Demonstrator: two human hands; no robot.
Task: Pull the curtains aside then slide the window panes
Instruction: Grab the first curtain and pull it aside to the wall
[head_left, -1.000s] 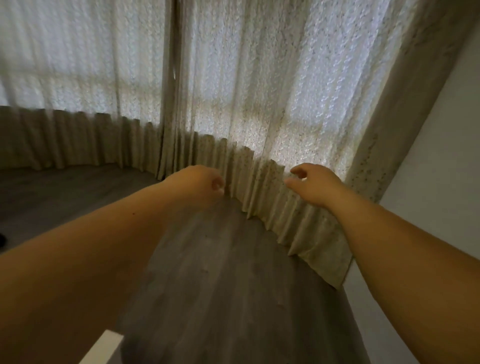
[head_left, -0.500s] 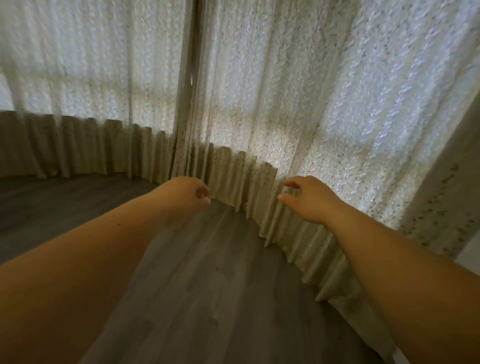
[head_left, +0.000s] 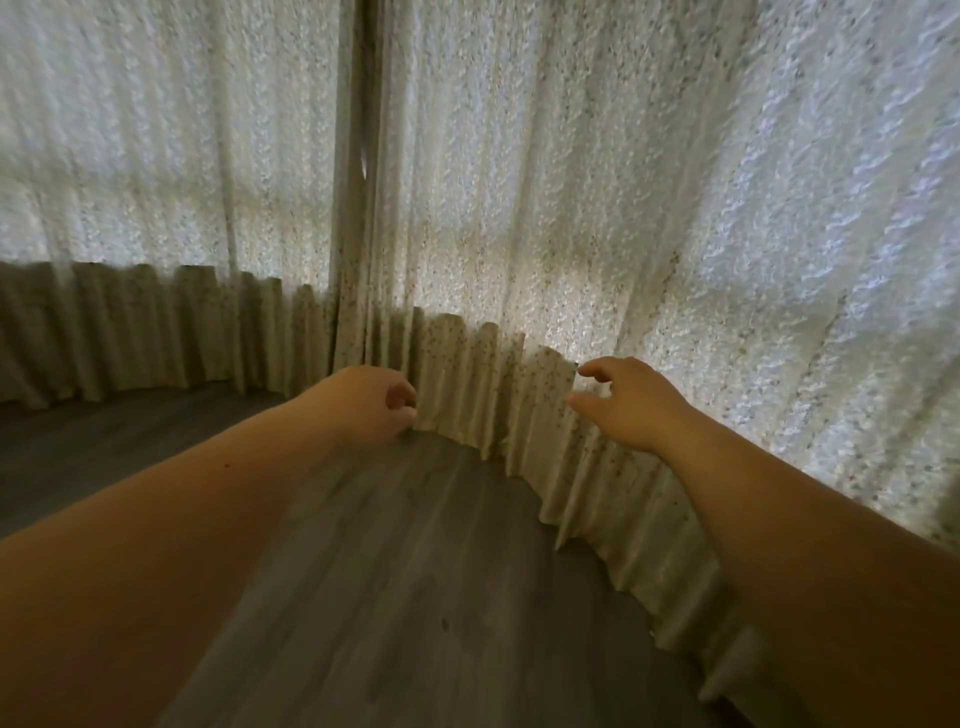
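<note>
Two pale, speckled, pleated curtains hang shut across the window: the left curtain and the right curtain. They meet at a dark seam above my hands. Daylight glows through the upper fabric; the window panes are hidden behind it. My left hand is curled into a loose fist just in front of the lower pleats, near the seam, with nothing visibly in it. My right hand reaches toward the right curtain with thumb and fingers spread, close to a fold but not gripping it.
Dark grey wood-look floor stretches below my arms. The curtains' lower pleated hems curve around the floor from far left to lower right.
The view has moved closer to the curtains and turned left; the wall at the right has gone out of sight. Both hands have advanced toward the pleats, and my right fingers have spread wider.
</note>
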